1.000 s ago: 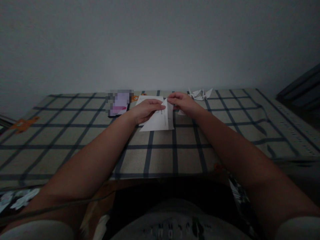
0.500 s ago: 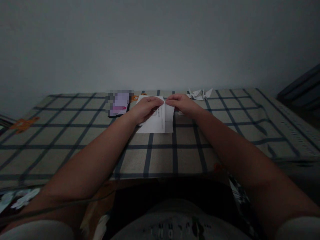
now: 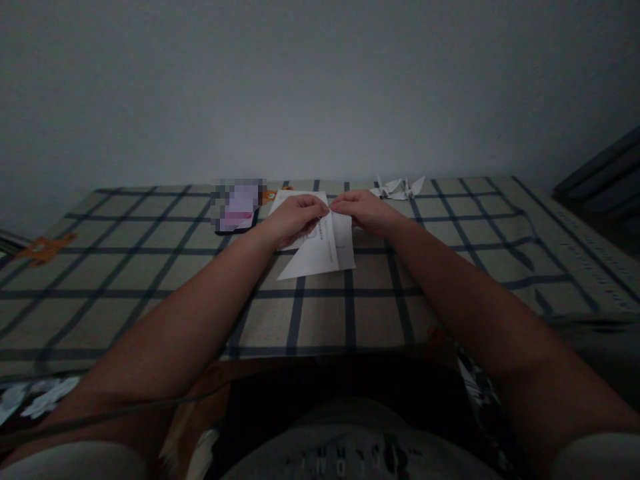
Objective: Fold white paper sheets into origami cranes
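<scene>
A white printed sheet of paper (image 3: 323, 252) lies partly folded on the checked tablecloth (image 3: 150, 267), its near edge slanting to a point at the lower left. My left hand (image 3: 295, 219) pinches its top edge from the left. My right hand (image 3: 364, 209) pinches the same edge from the right, fingertips almost meeting the left hand's. Both hands are closed on the paper.
Folded white paper cranes (image 3: 399, 189) sit at the far edge, right of my hands. A phone with a lit screen (image 3: 237, 207) lies to the left. Another white sheet (image 3: 287, 199) shows behind my left hand. A plain wall rises behind the table.
The paper's lower part has swung toward me and turned, its near edge now slanting. My fingertips have drawn together at the top edge.
</scene>
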